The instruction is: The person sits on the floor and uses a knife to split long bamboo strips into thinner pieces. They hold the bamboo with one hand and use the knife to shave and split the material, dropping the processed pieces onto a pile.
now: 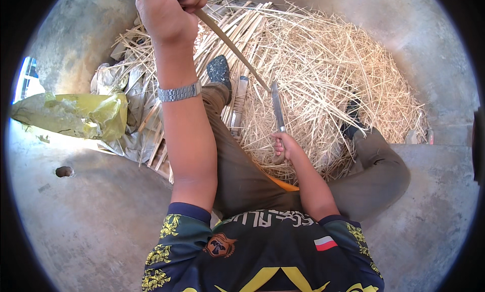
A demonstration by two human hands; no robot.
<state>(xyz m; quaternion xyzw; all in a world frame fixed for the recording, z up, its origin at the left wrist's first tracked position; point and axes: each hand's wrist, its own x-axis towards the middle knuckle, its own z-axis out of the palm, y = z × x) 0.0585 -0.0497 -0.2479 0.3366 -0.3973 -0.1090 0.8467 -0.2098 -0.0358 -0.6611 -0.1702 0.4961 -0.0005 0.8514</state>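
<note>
My left hand (pixel 174 9), raised at the top of the view, is closed round the upper end of a long thin strip (pixel 232 47) that looks like bamboo. The strip slants down to the right, and its lower end comes close to the tip of a knife (pixel 277 106). My right hand (pixel 286 146) grips the knife's handle, with the blade pointing away from me. Whether strip and blade touch, I cannot tell. Beneath both lies a heap of pale shavings and thin slivers (pixel 323 85).
A second tool with a wrapped handle or sheath (pixel 239 102) lies beside my left leg. Split strips (pixel 242 27) are piled at the far side. A yellow-green sack (pixel 96 112) sits at the left, near a hole (pixel 64 172) in the concrete floor (pixel 91 216).
</note>
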